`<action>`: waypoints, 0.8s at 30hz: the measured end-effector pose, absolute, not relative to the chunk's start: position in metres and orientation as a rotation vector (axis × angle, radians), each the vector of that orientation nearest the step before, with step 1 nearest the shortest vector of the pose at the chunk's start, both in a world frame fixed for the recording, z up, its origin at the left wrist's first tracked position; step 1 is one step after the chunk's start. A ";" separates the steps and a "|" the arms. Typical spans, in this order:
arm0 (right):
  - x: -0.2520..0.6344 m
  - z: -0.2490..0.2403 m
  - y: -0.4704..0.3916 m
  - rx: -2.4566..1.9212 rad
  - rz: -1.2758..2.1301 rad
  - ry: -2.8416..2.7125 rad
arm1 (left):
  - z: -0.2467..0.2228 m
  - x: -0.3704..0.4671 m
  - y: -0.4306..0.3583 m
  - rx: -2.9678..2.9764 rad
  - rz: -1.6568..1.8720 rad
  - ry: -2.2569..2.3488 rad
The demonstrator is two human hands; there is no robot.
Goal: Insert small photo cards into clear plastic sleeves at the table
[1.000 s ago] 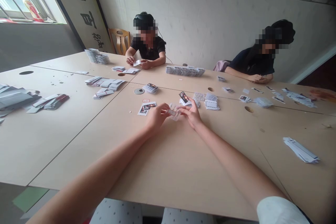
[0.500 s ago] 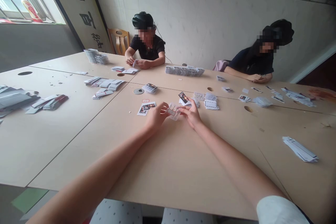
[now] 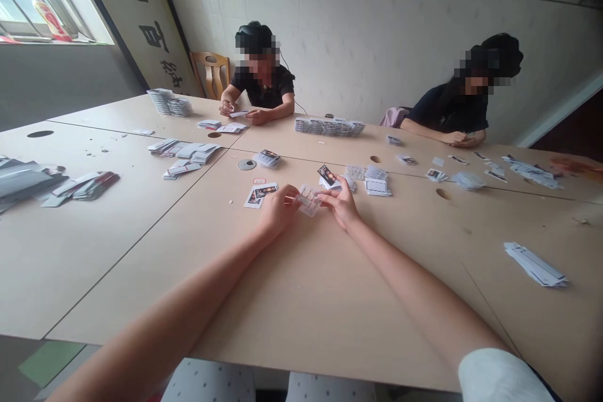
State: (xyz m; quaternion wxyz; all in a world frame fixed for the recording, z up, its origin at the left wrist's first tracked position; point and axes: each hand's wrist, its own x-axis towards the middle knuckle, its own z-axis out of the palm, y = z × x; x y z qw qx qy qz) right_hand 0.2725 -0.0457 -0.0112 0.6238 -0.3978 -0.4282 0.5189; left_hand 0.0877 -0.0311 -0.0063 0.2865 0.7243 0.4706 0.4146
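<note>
Between my two hands is a small clear plastic case (image 3: 309, 201) with reddish lines on it, held just over the table. My left hand (image 3: 279, 208) pinches its left side. My right hand (image 3: 343, 204) grips its right side, fingers closed on the edge. Left of my left hand lie printed photo cards (image 3: 255, 196). A dark picture card (image 3: 326, 174) shows just behind my right fingertips, on top of white cards partly hidden by that hand. More clear cases (image 3: 355, 173) and a black-framed white card (image 3: 377, 187) lie to the right.
Stacked packs (image 3: 330, 127) stand along the far side of the table (image 3: 301, 301). White card piles (image 3: 188, 152) and grey-white packets (image 3: 82, 188) lie left, card strips (image 3: 536, 265) right. Two people sit opposite, handling small items. Round holes (image 3: 443, 193) pierce the tabletop.
My hands keep their hold on the clear case, which has tilted slightly. The view has shifted a little. Across the table, the left person's white card has turned flatter.
</note>
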 end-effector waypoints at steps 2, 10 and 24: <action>0.272 -0.012 -0.046 -0.906 1.190 -1.000 | -0.005 0.087 -0.031 1.949 1.095 1.314; 0.272 -0.014 -0.045 -0.887 1.158 -1.102 | 0.001 0.085 -0.029 2.054 1.032 1.435; 0.270 -0.019 -0.043 -0.904 1.074 -1.171 | -0.010 0.081 -0.023 2.205 0.952 1.382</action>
